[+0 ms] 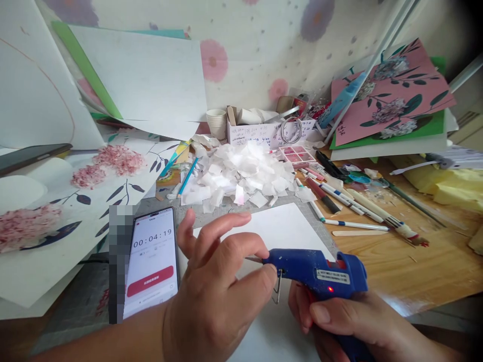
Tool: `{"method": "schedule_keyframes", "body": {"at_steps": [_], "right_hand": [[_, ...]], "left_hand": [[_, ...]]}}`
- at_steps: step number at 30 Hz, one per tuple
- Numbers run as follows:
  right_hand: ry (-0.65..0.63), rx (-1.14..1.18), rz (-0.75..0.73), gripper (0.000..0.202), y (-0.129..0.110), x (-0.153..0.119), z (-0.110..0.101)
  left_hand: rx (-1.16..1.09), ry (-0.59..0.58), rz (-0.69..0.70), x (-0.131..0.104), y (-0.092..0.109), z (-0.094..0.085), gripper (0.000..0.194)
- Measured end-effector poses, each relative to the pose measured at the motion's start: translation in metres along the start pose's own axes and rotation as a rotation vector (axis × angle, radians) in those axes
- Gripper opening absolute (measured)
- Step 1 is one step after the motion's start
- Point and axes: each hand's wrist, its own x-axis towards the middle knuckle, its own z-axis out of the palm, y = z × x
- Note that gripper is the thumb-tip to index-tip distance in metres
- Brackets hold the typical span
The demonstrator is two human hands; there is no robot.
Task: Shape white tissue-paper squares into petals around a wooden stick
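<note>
A blue hot glue gun (315, 271) with a small red light lies across the lower right, its tip pointing left. My right hand (343, 322) is wrapped round its handle. At the gun's front end, the thumb and index finger of my left hand (222, 281) pinch close to the nozzle; the other fingers are raised and spread. Whatever thin thing is between those fingertips is too small to name. Under both hands lies a white sheet of paper (290, 226). Behind it is a heap of torn white paper pieces (245, 171).
A phone (153, 261) showing a timer lies left of my left hand. Pens and markers (350, 206) are scattered at the right. Paper cups (216, 124) stand at the back. Flower pictures (121, 161) lie at the left, and more (400, 95) lean at the right.
</note>
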Motion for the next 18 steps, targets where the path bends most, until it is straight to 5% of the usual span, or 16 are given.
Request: {"method": "schedule_keyframes", "body": {"at_steps": [18], "right_hand": [[0.02, -0.135, 0.014, 0.036, -0.0023, -0.0026, 0.0011]], "left_hand": [[-0.035, -0.034, -0.007, 0.001, 0.0013, -0.0001, 0.028]]}}
